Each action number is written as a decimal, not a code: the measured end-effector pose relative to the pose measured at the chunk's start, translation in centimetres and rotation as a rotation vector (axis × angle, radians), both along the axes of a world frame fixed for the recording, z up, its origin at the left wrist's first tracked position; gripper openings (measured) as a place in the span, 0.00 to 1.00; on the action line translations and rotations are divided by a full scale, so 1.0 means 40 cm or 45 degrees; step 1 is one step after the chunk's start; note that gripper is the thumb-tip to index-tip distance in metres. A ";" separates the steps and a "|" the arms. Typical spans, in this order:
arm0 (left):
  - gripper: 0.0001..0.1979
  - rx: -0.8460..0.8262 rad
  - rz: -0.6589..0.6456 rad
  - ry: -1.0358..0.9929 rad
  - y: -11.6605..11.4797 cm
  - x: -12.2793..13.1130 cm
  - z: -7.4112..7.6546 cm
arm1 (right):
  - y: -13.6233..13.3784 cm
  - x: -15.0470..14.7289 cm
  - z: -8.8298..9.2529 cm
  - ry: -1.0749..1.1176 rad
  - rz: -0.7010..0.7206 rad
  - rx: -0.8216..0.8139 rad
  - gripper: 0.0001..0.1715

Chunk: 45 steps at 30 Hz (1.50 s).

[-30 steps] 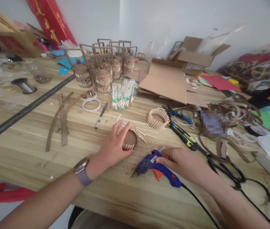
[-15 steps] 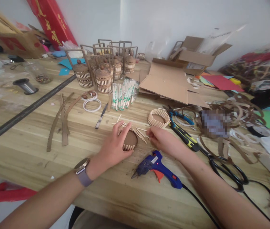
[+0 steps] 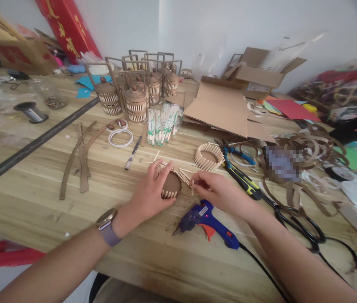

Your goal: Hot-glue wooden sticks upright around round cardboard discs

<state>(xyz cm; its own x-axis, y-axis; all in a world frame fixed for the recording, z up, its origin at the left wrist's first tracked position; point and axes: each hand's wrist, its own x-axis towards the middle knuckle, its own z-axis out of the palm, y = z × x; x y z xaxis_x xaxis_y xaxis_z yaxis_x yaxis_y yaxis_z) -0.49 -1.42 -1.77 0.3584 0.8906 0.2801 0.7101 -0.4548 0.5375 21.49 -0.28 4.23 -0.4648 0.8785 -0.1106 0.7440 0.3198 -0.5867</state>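
Observation:
My left hand (image 3: 148,189), with a watch on its wrist, curves around a round brown cardboard base (image 3: 172,184), thumb at the near rim and fingers at the far side. Short wooden sticks line part of that rim. Between the thumb and fingers of my right hand (image 3: 212,187) a short wooden stick (image 3: 192,187) is pinched, pointing downward. Loose wooden sticks (image 3: 184,176) lie between the two hands. A finished-looking ring of sticks (image 3: 209,156) stands beyond my right hand. Closer to me lies a blue hot glue gun (image 3: 208,221) with an orange trigger.
Small lidded baskets (image 3: 136,105) with tall handles stand at the back, near wrapped sticks (image 3: 162,126). To the right are pliers (image 3: 239,155), a yellow-black cutter (image 3: 243,179), scissors (image 3: 301,231) and curled brown strips (image 3: 310,147). A flattened cardboard box (image 3: 219,107) lies behind.
My right hand has lifted a stick from beside the loose pile and turned slightly toward the base. My left hand stays around the base. The view has shifted slightly.

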 end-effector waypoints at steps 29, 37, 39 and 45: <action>0.47 0.083 -0.053 -0.047 0.006 0.000 -0.005 | -0.036 -0.070 -0.060 0.199 0.079 0.115 0.09; 0.46 0.077 -0.089 -0.041 0.003 -0.001 -0.005 | -0.030 -0.067 -0.067 0.227 0.090 0.118 0.09; 0.46 0.084 -0.094 -0.042 0.003 -0.002 -0.006 | -0.030 -0.068 -0.068 0.225 0.086 0.116 0.09; 0.46 0.085 -0.092 -0.038 0.008 -0.003 -0.007 | -0.031 -0.071 -0.071 0.190 0.059 0.120 0.08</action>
